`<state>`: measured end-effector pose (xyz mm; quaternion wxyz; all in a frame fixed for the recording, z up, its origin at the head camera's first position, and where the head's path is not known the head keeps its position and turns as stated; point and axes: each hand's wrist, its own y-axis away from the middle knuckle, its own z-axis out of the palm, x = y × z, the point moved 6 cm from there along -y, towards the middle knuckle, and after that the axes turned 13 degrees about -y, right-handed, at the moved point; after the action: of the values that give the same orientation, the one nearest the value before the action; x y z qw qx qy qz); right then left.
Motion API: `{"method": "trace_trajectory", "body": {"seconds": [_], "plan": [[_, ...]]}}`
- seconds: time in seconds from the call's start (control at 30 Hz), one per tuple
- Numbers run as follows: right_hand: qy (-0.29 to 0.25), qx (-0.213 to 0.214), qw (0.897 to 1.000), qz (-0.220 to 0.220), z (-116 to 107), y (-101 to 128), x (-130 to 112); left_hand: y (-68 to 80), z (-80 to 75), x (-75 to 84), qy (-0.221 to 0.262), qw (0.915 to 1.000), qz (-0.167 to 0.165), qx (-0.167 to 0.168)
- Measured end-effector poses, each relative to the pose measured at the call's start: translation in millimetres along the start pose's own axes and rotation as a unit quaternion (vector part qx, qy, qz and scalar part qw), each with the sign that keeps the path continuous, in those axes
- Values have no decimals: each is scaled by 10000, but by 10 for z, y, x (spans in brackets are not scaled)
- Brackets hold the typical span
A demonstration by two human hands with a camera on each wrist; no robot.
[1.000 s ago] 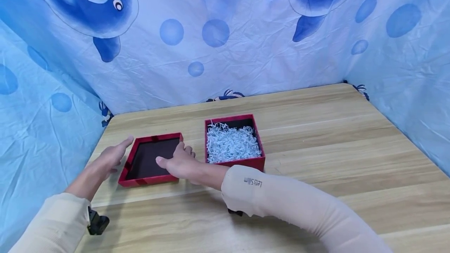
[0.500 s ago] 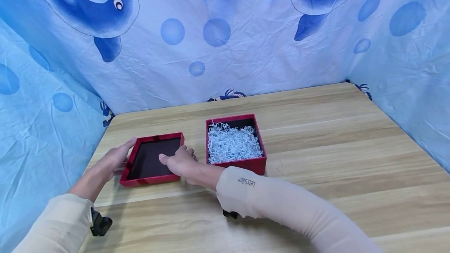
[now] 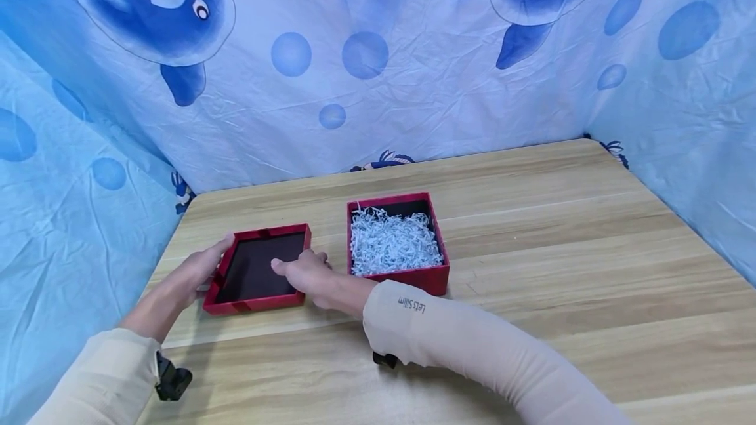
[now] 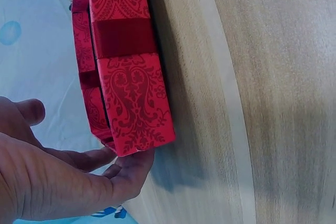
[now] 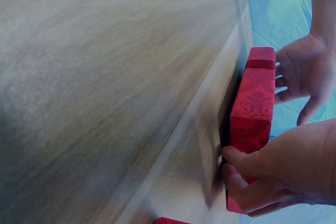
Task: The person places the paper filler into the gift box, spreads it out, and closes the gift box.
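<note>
A shallow red box lid (image 3: 254,305), patterned outside and dark inside, lies with its hollow side up at the table's left. At its left side, my left hand (image 3: 196,269) has fingers against the lower edge. Its thumb stands apart from the patterned side (image 4: 131,98) in the left wrist view. My right hand (image 3: 308,277) holds the near right corner, thumb over the rim and fingers outside. Those fingers (image 5: 236,182) curl at the bottom edge in the right wrist view. Right of this hand stands a red box (image 3: 413,279) filled with pale shredded paper (image 3: 392,241).
Everything stands on a wood-grain table (image 3: 567,267). A blue curtain (image 3: 437,110) printed with dolphins closes off the back and both sides. The box's near side lies close to the right forearm. A small black camera (image 3: 171,378) sits at the left wrist.
The left hand has moved right, up against the lid's left side. The right hand has settled lower onto the near right corner, its fingers drawn in. The lid and box have barely shifted in view.
</note>
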<state>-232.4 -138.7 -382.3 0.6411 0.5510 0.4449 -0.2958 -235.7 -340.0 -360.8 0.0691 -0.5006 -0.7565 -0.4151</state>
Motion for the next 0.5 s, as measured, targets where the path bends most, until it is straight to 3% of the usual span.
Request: {"method": "trace_trajectory", "body": {"seconds": [0.5], "plan": [[-196,-150,9996,102,5,-12,13,-24,18,-2,35,10000,-89,-25]]}}
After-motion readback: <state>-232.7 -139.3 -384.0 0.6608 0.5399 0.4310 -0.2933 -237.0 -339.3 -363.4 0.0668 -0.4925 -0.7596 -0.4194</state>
